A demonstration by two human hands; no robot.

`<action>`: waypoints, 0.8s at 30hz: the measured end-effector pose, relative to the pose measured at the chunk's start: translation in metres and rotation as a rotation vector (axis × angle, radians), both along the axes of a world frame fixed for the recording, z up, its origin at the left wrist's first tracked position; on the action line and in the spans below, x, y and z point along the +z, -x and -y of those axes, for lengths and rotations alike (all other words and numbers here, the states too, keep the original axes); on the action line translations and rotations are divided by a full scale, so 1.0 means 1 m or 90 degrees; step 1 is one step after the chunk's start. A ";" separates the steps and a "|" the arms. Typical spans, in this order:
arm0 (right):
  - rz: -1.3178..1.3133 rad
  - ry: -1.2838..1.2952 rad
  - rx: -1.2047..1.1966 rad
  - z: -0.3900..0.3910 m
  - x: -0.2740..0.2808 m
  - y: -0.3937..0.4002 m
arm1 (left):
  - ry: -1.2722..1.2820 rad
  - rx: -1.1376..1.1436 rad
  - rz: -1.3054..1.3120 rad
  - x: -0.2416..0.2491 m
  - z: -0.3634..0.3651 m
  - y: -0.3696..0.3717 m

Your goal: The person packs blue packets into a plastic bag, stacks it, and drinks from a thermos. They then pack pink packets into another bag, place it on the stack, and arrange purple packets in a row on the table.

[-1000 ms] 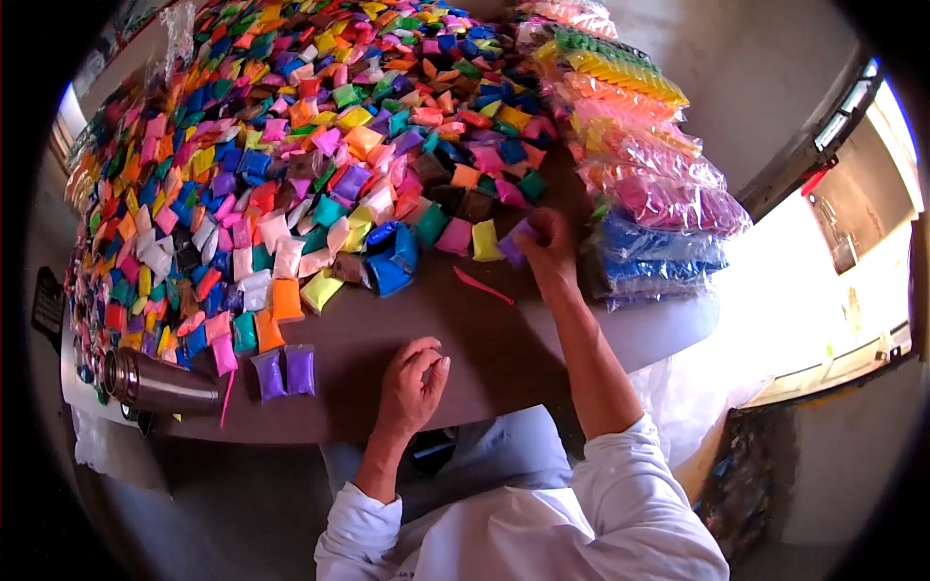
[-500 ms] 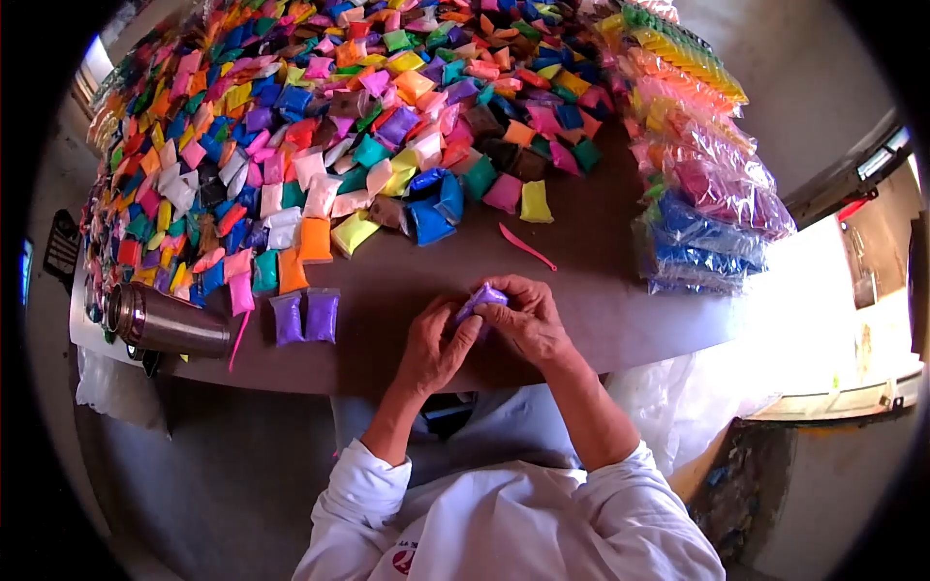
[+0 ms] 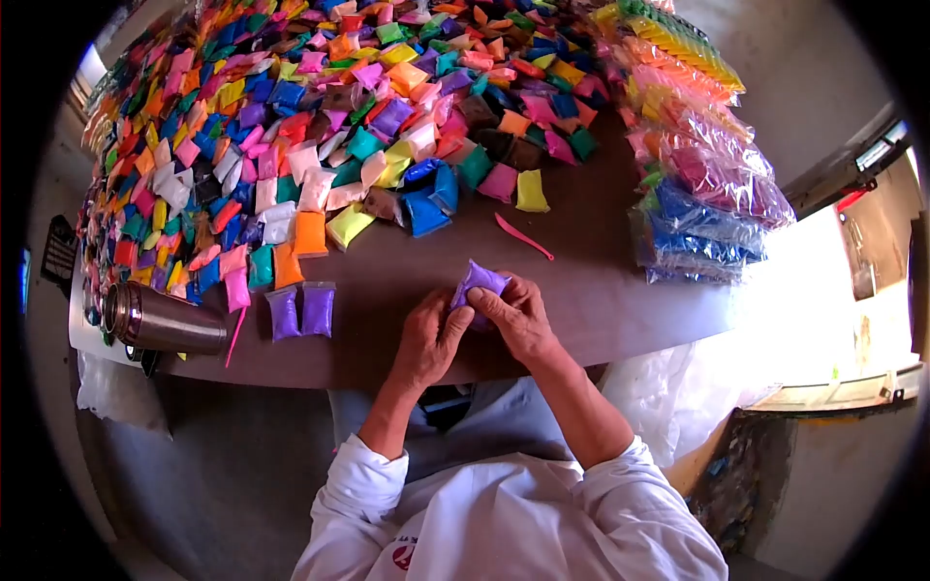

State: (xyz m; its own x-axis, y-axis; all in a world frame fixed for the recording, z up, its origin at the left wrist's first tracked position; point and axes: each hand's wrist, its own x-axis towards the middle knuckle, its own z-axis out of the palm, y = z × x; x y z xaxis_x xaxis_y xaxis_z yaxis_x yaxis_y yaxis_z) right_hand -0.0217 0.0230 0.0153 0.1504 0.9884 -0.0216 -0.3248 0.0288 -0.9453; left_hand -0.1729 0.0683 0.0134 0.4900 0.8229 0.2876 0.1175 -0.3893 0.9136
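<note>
Between my two hands, above the table's near edge, is a small purple packet [image 3: 481, 282] in clear film. My left hand [image 3: 429, 334] grips its left side, the thumb pressed along it. The right side is pinched by my right hand [image 3: 516, 318], whose thumb lies across the packet's face. My fingers hide the packet's lower part. Two more purple packets [image 3: 300, 310] lie side by side on the table to the left. A pink plastic modelling knife [image 3: 523, 237] lies beyond my right hand.
Many colourful packets [image 3: 320, 145] are heaped over the table's far and left parts. Stacked bagged packets [image 3: 712, 208] stand at the right. A metal flask [image 3: 167, 320] lies on its side at the left edge, beside a thin pink stick [image 3: 235, 337]. Brown tabletop [image 3: 601, 281] shows around my hands.
The purple packet has turned so that more of its broad face shows. My right thumb has shifted left across it, and both hands have moved slightly left.
</note>
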 end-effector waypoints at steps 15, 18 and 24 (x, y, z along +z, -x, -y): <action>0.101 0.002 0.023 -0.020 0.012 -0.001 | 0.134 -0.057 0.036 -0.002 -0.001 0.003; 0.023 0.024 0.020 -0.015 0.016 0.003 | 0.112 -0.034 0.047 0.002 -0.001 0.005; 0.164 0.064 0.015 -0.005 0.011 0.000 | 0.095 -0.071 -0.057 -0.003 0.000 0.007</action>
